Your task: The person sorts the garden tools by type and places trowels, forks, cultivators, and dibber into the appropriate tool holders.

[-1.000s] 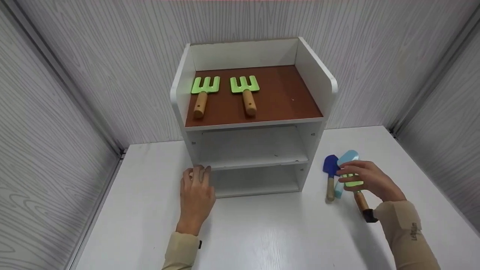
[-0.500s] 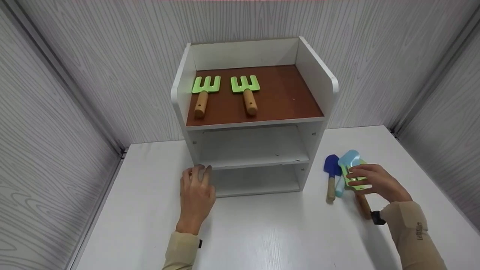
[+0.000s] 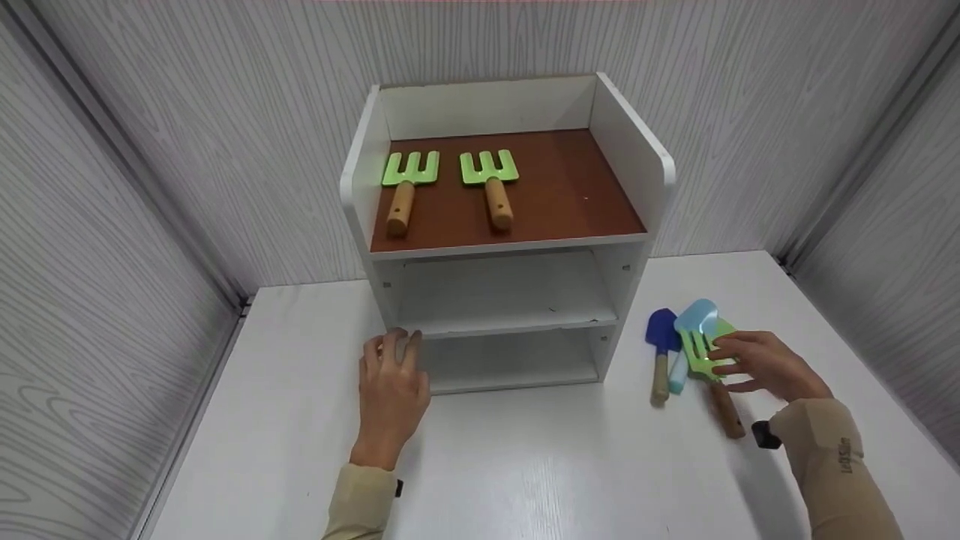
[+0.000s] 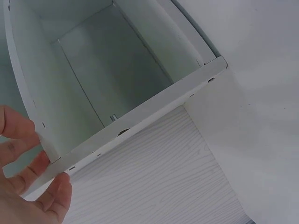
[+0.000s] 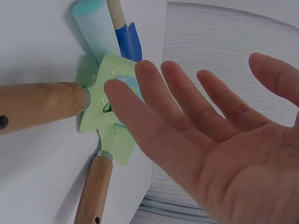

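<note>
My left hand point(image 3: 391, 394) holds the lower left front edge of a white shelf unit point(image 3: 510, 246), and in the left wrist view its fingers point(image 4: 32, 172) straddle the panel edge. Over on the right, my right hand point(image 3: 776, 367) hovers with spread, nearly straight fingers beside a small pile of garden tools. Nearest to it is a green hand fork point(image 3: 703, 366) with a wooden handle. Under that fork lie another green tool point(image 5: 117, 143) with a wooden handle and a light blue trowel point(image 3: 699, 315). A dark blue trowel point(image 3: 661, 330) lies at the pile's left.
Two green hand forks, one at the left point(image 3: 411, 171) and one near the middle point(image 3: 490, 171), lie on the unit's brown top between raised side panels. The unit stands on a white table point(image 3: 525, 465). Wood-grain walls point(image 3: 225, 112) enclose the back and sides.
My right hand has drawn away to the right from the pile, uncovering more of the green fork and the light blue trowel. My left hand stays at the shelf edge.
</note>
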Available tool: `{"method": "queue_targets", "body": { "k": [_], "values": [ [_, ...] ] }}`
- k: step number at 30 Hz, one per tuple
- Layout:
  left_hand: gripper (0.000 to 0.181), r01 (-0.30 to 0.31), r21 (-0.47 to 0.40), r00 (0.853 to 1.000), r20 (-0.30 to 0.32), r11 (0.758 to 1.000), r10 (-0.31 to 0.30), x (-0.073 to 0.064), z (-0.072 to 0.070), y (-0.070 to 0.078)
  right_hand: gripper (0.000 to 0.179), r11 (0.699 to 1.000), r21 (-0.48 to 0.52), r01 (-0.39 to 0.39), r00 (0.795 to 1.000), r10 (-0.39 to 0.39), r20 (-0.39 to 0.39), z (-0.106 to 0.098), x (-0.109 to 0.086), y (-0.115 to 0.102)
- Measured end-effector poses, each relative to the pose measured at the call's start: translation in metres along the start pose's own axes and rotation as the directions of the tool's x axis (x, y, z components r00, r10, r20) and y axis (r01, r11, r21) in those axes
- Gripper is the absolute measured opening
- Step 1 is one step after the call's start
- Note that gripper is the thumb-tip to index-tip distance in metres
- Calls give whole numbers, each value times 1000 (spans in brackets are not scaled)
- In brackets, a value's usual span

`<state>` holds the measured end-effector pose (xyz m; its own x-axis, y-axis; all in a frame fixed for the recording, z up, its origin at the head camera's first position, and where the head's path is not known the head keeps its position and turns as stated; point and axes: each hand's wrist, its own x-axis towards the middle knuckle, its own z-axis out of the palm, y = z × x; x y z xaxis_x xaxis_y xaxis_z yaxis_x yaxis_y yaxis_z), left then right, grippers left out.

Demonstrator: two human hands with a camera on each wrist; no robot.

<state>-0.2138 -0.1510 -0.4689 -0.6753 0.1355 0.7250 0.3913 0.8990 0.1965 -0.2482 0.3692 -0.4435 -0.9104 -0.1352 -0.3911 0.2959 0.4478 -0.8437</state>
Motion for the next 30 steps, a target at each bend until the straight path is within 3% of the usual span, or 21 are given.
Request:
{"method": "queue_targets", "body": {
  "k": [12, 22, 30],
  "values": [
    [46, 2, -26, 1000, 2, 1000, -2, 1, -1, 0, 68, 999, 23, -46, 998, 45, 44, -15, 3, 9],
    [46, 10, -26, 1000, 17, 1000, -9, 0, -1, -1, 47, 995, 52, -84, 996, 82, 35, -17, 0, 23],
    [47, 25, -22, 999, 32, 999, -24, -1, -2, 1, 64, 991, 57, -122, 992, 120, 45, -17, -1, 33]
  ]
}}
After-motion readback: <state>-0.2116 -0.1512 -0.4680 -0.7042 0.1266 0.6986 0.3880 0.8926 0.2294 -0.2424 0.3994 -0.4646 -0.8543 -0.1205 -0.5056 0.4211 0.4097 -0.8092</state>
